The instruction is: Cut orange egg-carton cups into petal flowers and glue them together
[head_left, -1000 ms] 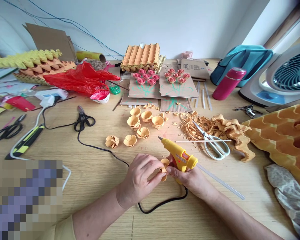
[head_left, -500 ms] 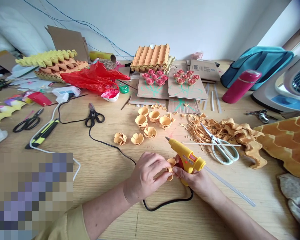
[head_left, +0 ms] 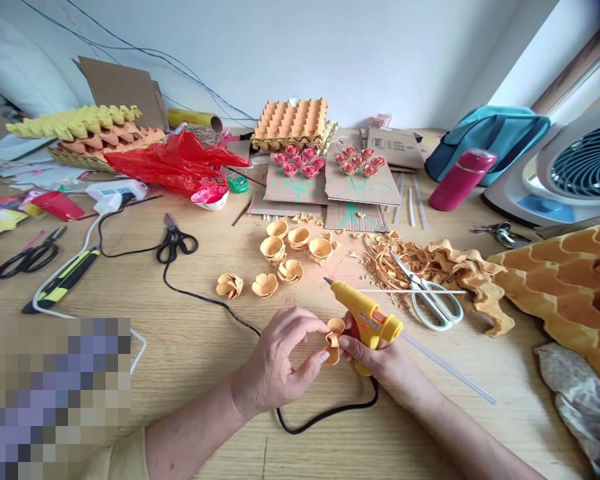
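Note:
My right hand (head_left: 391, 365) is wrapped round the handle of a yellow hot glue gun (head_left: 363, 308), its nozzle pointing up and left. The right thumb and fingertips also hold the edge of a small orange egg-carton flower (head_left: 336, 327). From the other side, the thumb and index finger of my left hand (head_left: 277, 357) touch the flower's petals, with a gap between those two fingers. A clear glue stick (head_left: 450, 368) juts from the back of the gun. Beyond the hands stand finished-looking petal cups (head_left: 265, 285) and several plain cups (head_left: 273, 249).
White-handled scissors (head_left: 434, 300) lie on carton scraps (head_left: 485, 267) at the right. Black scissors (head_left: 177, 241) and a cutter (head_left: 70, 275) are at the left. Cardboard sheets with pink flowers (head_left: 305, 162) stand behind. A black cord (head_left: 325, 427) loops below the hands.
My left thumb and index finger have spread apart from their pinch at the flower. The right hand still holds the glue gun. The whole view has shifted slightly.

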{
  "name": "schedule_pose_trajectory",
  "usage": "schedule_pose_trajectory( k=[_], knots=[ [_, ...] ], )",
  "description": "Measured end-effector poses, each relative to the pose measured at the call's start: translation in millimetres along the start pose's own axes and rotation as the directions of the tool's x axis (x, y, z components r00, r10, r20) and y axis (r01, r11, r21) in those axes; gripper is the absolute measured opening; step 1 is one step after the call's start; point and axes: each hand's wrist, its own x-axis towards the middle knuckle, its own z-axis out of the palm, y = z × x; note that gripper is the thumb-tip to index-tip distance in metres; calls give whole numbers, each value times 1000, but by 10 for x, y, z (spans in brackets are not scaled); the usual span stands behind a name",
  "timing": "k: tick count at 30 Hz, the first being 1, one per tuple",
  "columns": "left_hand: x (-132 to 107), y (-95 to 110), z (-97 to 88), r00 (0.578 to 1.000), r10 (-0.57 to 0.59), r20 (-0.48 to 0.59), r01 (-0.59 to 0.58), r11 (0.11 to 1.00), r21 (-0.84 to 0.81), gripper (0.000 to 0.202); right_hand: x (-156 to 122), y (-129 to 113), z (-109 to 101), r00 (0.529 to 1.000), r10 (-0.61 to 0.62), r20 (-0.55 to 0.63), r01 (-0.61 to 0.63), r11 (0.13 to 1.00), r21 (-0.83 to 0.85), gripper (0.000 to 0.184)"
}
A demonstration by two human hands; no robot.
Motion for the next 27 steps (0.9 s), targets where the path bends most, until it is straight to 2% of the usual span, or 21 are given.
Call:
schedule_pose_trajectory(
  k=[6,21,27],
  knots=[
    [0,39,27,1000,-21,11,21,1000,-1,20,-4,-17,11,1000,5,-1,-5,1000,-10,32],
    [20,39,60,999,48,-23,-45,992,116,13,-4,-37,21,999,36,16,-35,999,-24,37],
    [33,86,74,999,11,-31,-9,997,74,11,-10,-74,40,998,60,-12,-60,998,-7,42]
  ],
)
